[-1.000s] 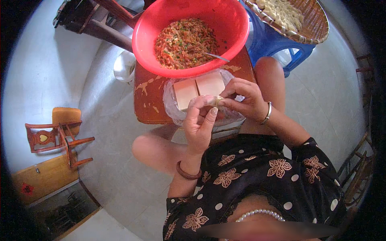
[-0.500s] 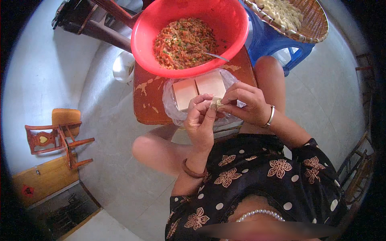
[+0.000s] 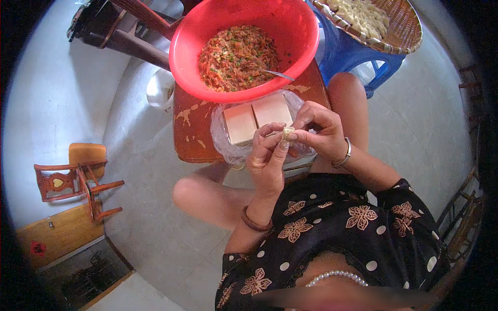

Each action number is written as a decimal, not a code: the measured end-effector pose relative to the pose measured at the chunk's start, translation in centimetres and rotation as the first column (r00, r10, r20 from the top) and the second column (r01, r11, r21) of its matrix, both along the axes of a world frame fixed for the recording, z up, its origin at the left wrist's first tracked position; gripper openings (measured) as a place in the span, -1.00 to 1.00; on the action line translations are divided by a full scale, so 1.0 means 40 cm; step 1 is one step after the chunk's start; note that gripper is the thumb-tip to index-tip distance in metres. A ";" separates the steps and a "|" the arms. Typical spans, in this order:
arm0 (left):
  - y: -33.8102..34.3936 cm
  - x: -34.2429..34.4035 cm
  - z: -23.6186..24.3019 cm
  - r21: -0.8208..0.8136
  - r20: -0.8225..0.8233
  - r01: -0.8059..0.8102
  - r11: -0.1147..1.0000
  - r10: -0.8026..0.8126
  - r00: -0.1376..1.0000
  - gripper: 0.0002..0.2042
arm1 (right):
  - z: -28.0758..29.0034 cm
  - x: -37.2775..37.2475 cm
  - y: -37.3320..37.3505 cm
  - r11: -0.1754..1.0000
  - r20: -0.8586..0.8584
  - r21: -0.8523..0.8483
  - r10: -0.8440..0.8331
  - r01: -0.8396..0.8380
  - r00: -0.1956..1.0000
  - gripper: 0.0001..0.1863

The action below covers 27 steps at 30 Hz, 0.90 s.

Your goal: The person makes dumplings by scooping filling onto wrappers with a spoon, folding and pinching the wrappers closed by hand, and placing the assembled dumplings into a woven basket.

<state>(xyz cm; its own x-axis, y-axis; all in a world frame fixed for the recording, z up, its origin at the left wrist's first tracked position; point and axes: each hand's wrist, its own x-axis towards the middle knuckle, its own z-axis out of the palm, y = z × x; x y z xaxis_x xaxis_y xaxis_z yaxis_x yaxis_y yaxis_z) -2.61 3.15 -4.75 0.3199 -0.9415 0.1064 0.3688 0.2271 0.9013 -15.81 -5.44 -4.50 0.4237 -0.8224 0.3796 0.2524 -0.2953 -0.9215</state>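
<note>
Between my hands is a small, pale folded wonton [image 3: 288, 132], mostly covered by my fingertips. My left hand [image 3: 267, 153] pinches it from the left, and my right hand [image 3: 320, 129] grips its other side with thumb and fingers. Just beyond them, two stacks of square wonton wrappers [image 3: 241, 123] lie in a clear plastic bag [image 3: 220, 136]. Behind the bag stands a red basin [image 3: 306, 39] of chopped orange and green filling [image 3: 233, 57]. A spoon handle [image 3: 279, 75] sticks out of the filling.
Under basin and bag is a worn brown stool [image 3: 194, 147]. At the far right, a woven basket [image 3: 406, 31] of pale wontons [image 3: 360, 15] rests on a blue plastic stool [image 3: 342, 57]. A wooden chair [image 3: 85, 173] stands at the left, and dark furniture legs [image 3: 140, 49] at the back left.
Both hands have shifted slightly right. The wrapper, flatter before, is now folded into a smaller, tighter shape between my fingertips.
</note>
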 end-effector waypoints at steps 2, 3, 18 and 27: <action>-0.006 -0.007 0.004 -0.006 -0.006 -0.007 1.000 0.007 1.000 -0.87 | -0.007 -0.006 -0.002 0.999 -0.023 -0.044 -0.028 0.027 0.999 -0.86; -0.008 -0.011 0.006 -0.012 -0.012 -0.015 1.000 0.015 1.000 -0.88 | -0.009 -0.009 -0.003 0.995 -0.045 -0.088 -0.056 0.052 0.997 -0.86; -0.013 -0.015 0.028 0.203 0.123 -0.089 0.975 0.064 0.990 -0.80 | 0.034 -0.036 -0.039 0.980 -0.281 -0.188 0.011 -0.066 0.960 -0.75; -0.020 -0.052 0.066 0.120 -0.046 0.151 0.981 -0.147 0.988 -0.41 | 0.045 -0.083 -0.062 0.600 -0.209 -0.797 -0.378 0.067 0.902 -0.74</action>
